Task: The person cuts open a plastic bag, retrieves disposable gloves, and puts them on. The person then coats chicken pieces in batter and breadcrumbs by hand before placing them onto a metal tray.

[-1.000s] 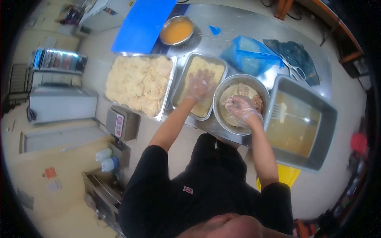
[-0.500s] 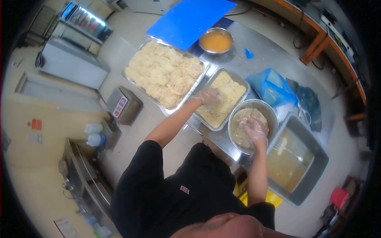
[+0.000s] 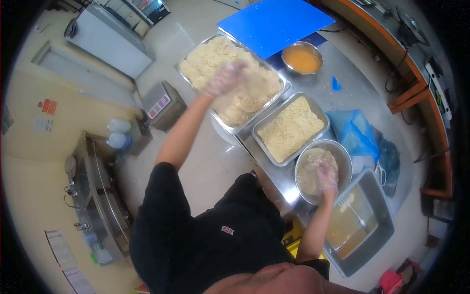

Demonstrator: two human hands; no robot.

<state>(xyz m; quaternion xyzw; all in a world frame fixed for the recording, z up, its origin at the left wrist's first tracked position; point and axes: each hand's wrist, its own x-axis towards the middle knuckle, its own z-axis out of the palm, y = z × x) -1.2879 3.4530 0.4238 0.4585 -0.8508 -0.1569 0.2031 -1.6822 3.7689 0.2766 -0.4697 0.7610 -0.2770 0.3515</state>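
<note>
My left hand (image 3: 227, 78), in a clear plastic glove, is over the large metal tray (image 3: 223, 128). Motion smears its fingers, so whether it holds one of the crumb-coated pieces (image 3: 205, 56) beneath it cannot be told. My right hand (image 3: 326, 176), also gloved, reaches into a round steel bowl (image 3: 348, 164) of pale wet batter (image 3: 307, 179). Its fingers are curled around a pinkish piece of raw meat (image 3: 318, 159), partly hidden by the hand. Between both hands stands a smaller metal tray of yellowish crumbs (image 3: 291, 130).
A blue board (image 3: 274, 24) and a bowl of orange liquid (image 3: 302, 59) are at the far end. Beside the batter bowl lie a blue plastic bag (image 3: 355, 130) and a grey tub (image 3: 387, 225) with cloudy liquid and a slotted utensil (image 3: 360, 215). A scale (image 3: 164, 103) stands left.
My left hand has moved from the crumb tray up and left to over the large tray. My right hand stays in the batter bowl. The whole view has shifted with my head.
</note>
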